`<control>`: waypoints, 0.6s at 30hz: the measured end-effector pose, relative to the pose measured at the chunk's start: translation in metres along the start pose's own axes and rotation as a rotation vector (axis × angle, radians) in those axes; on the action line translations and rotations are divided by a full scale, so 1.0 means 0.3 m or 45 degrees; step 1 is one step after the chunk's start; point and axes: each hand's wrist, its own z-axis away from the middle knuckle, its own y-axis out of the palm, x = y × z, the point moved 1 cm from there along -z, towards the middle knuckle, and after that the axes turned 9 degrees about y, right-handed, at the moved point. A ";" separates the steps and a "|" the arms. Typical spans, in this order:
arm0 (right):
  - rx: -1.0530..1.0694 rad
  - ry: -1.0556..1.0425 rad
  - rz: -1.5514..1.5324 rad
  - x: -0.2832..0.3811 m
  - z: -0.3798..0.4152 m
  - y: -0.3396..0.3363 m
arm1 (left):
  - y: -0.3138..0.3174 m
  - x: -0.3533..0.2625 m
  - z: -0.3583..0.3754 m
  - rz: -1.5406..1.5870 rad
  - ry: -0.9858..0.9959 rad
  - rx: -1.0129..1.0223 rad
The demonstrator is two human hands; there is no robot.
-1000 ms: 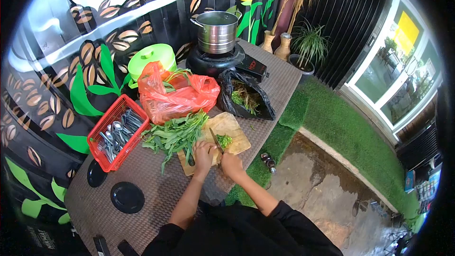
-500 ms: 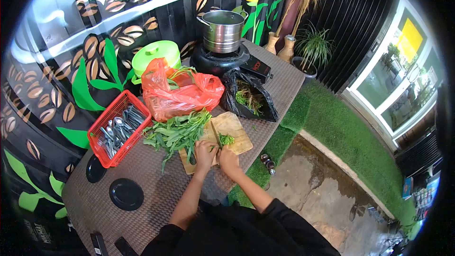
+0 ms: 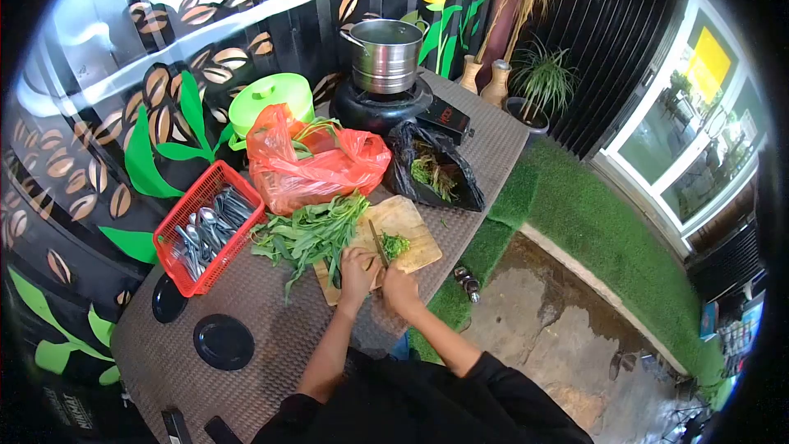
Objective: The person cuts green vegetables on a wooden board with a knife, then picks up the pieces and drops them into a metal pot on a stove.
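My right hand [image 3: 400, 289] is closed round the handle of a kitchen knife [image 3: 375, 234], whose blade points away from me over a wooden cutting board [image 3: 422, 234]. To the left of the blade, the curled fingers of my left hand [image 3: 357, 270] press on the stem ends of leafy greens [image 3: 312, 228]. Most of that bunch spreads off the board's left side onto the table. Chopped greens [image 3: 395, 245] form a small pile just right of the blade. My fingers partly hide the stems being held.
Behind the board are a red plastic bag [image 3: 316, 168], a black bag of trimmings [image 3: 434, 173] and a steel pot [image 3: 385, 57] on a portable stove [image 3: 380, 107]. A red cutlery basket [image 3: 193, 238], black plates [image 3: 223, 342] and a green lidded pot [image 3: 269, 99] stand leftward on the table [image 3: 288, 345].
My right hand and the knife have shifted slightly toward me. My left hand stays on the greens, and the camera view has moved a little.
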 end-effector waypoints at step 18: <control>0.088 0.069 -0.007 0.013 0.023 -0.013 | -0.030 0.000 -0.012 0.160 -0.041 0.026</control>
